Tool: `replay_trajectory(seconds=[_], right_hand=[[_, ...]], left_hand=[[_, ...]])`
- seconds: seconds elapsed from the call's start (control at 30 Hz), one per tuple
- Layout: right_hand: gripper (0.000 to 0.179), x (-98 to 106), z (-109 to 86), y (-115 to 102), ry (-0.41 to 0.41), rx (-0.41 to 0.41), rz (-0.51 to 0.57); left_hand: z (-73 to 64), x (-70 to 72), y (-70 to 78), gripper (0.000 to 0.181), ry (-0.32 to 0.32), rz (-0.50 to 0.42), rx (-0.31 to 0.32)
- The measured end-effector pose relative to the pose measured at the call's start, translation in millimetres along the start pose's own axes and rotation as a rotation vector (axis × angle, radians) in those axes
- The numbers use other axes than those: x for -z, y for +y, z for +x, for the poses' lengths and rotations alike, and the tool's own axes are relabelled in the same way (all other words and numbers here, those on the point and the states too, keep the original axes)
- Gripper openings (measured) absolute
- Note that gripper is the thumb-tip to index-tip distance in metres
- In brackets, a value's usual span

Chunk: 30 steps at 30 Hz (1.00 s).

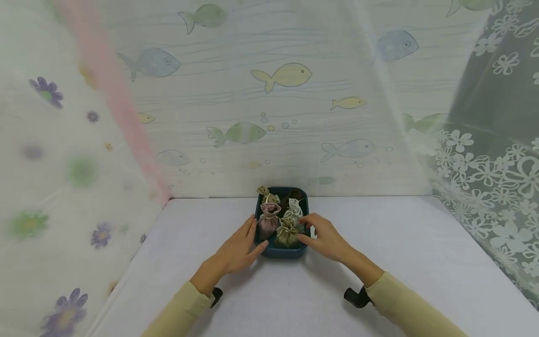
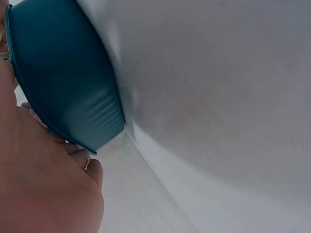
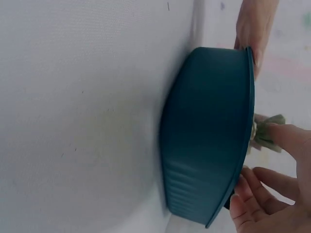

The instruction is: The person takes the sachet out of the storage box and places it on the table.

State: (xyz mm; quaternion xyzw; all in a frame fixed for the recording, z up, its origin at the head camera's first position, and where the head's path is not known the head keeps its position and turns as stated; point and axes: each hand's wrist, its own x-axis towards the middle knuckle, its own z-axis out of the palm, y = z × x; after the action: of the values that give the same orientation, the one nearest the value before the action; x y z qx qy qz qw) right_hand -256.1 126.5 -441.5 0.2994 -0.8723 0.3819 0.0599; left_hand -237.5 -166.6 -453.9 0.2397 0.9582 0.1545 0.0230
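Observation:
A dark teal plastic tub (image 1: 284, 253) stands on the white table, holding several small drawstring pouches. At its left rim rests my left hand (image 1: 237, 245), fingers stretched along the side and thumb at the near corner. My right hand (image 1: 328, 238) is over the right rim. Its thumb touches an olive green pouch (image 1: 287, 235), and its index finger lies by a silvery pouch (image 1: 294, 209). In the right wrist view a gap shows between thumb (image 3: 286, 136) and the other fingers. A mauve pouch (image 1: 268, 225) sits at the left, with a patterned green pouch (image 1: 269, 195) behind it.
A dark brown pouch (image 1: 297, 194) fills the tub's far right corner. Behind the table (image 1: 202, 215) hangs a fish-print curtain (image 1: 290, 103). Flowered sheets hang at both sides. Black wrist mounts (image 1: 357, 297) show below the sleeves.

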Motion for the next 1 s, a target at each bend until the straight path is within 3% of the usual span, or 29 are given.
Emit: replay_trajectory(seconds=[0.33,0.6,1.0], right_hand=[[0.029,-14.4,10.9,0.1,0.040,-0.003,0.001],[0.021,-20.9,15.9,2.7,0.077,-0.029,-0.021],[0.010,-30.1,18.1,-1.2,0.076,-0.072,-0.064]], left_hand=[[0.4,-1.6,5.1,0.084,-0.004,0.010,0.016],[2.7,-5.3,3.6,0.086,0.026,0.018,-0.030],[2.2,-7.9,0.6,0.086,0.002,0.038,0.006]])
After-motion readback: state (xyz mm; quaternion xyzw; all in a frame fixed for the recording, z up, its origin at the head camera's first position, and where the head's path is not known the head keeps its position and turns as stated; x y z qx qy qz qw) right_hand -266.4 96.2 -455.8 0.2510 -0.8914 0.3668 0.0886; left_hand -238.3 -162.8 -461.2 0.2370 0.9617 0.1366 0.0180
